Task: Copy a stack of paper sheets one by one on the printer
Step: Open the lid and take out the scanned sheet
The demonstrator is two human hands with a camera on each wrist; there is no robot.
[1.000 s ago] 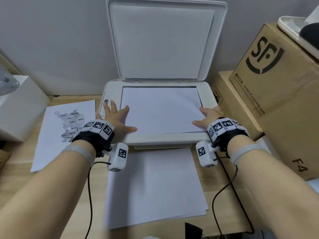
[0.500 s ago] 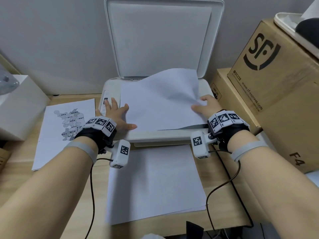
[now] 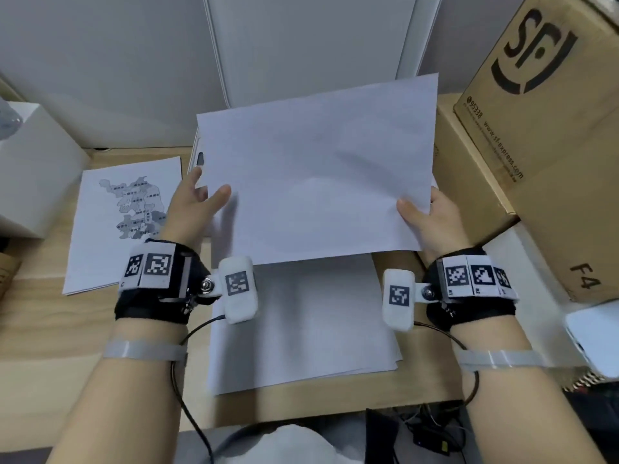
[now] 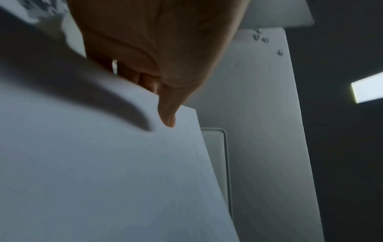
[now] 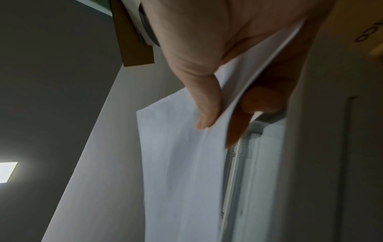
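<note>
A blank white sheet (image 3: 318, 175) hangs tilted above the printer's glass, held by both hands. My right hand (image 3: 415, 212) pinches its right edge, thumb on top and fingers beneath, as the right wrist view shows (image 5: 219, 131). My left hand (image 3: 211, 185) holds the left edge, thumb on top (image 4: 165, 117) and fingers under the paper (image 4: 103, 180). The printer lid (image 3: 311, 45) stands open behind. The sheet hides most of the printer body (image 3: 196, 155). A stack of white sheets (image 3: 301, 329) lies on the desk in front of the printer.
A printed map page (image 3: 124, 222) lies on the wooden desk (image 3: 50, 329) at the left, beside a white box (image 3: 33, 162). Cardboard boxes (image 3: 552, 128) stand close on the right. Cables trail from both wrists over the desk's front edge.
The sheet lay flat on the glass under both hands. The right hand lifted its right side, and now both hands hold it raised off the glass, nearer to me.
</note>
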